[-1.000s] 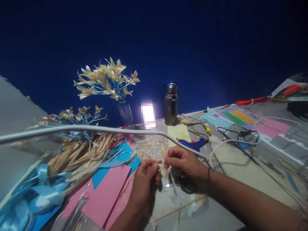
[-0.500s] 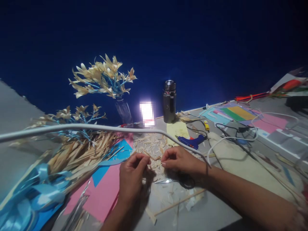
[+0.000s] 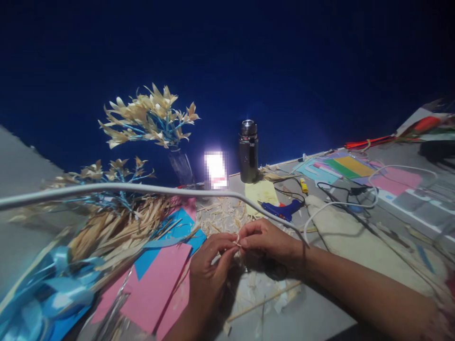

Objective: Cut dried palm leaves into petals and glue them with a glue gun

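Note:
My left hand [image 3: 209, 265] and my right hand [image 3: 266, 244] meet fingertip to fingertip over the table, both pinched on a small pale straw piece [image 3: 237, 242]. Loose straw shavings [image 3: 222, 215] lie scattered just behind the hands. Under my right hand something dark lies on the table; I cannot make out what it is. A thin wooden stick [image 3: 261, 302] lies in front of my right wrist. A white cable [image 3: 149, 190] runs across the view above the hands.
Pink paper [image 3: 156, 284] and blue paper [image 3: 177, 227] lie left, with a straw bundle [image 3: 117, 229] and blue ribbon [image 3: 42, 293]. Behind stand a vase of straw flowers [image 3: 152, 118], a steel flask [image 3: 248, 151], a blue glue gun [image 3: 282, 209], coloured sheets [image 3: 346, 166].
My hands had spread apart half a second ago; now they have come together again, fingertips touching on the straw piece.

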{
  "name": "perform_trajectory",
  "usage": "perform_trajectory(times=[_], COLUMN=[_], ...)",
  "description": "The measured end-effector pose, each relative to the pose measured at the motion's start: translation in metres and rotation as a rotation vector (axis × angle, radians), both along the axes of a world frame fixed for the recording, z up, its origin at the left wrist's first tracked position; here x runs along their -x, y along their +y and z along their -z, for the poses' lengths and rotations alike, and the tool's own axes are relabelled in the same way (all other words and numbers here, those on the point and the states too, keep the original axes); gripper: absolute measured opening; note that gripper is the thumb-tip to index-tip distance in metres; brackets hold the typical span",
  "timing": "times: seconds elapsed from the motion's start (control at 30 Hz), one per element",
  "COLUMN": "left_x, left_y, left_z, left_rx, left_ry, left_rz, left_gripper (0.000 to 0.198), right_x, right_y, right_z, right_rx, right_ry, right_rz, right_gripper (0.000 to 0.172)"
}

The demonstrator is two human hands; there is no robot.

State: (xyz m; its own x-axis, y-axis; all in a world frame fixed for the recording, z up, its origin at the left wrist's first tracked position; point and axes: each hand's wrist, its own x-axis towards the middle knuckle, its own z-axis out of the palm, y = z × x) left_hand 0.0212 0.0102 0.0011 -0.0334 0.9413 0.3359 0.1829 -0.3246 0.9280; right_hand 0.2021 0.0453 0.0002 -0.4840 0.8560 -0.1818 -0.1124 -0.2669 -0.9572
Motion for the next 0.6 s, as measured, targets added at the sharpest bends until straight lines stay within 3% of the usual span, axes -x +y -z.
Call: perform_trajectory(times=[0.37,0.6], left_x=[-0.0041,-0.0057], left_y=[-0.001,0.0013], left_z=[-0.0072,-0.0012], left_rx=[0.005,0.235], left_ry=[0.034,-0.222], left_rz=[0.047,0.031], left_gripper=[0.015,0.009], right_x=[0.0025,0.0044], right_y=[0.0009,-0.0031], right_z=[-0.0012,-0.0014], right_rx=[-0.17,-0.412], right_ry=[-0.107,-0.252], right_rz=[0.088,0.146], right_gripper=[0.031,0.023])
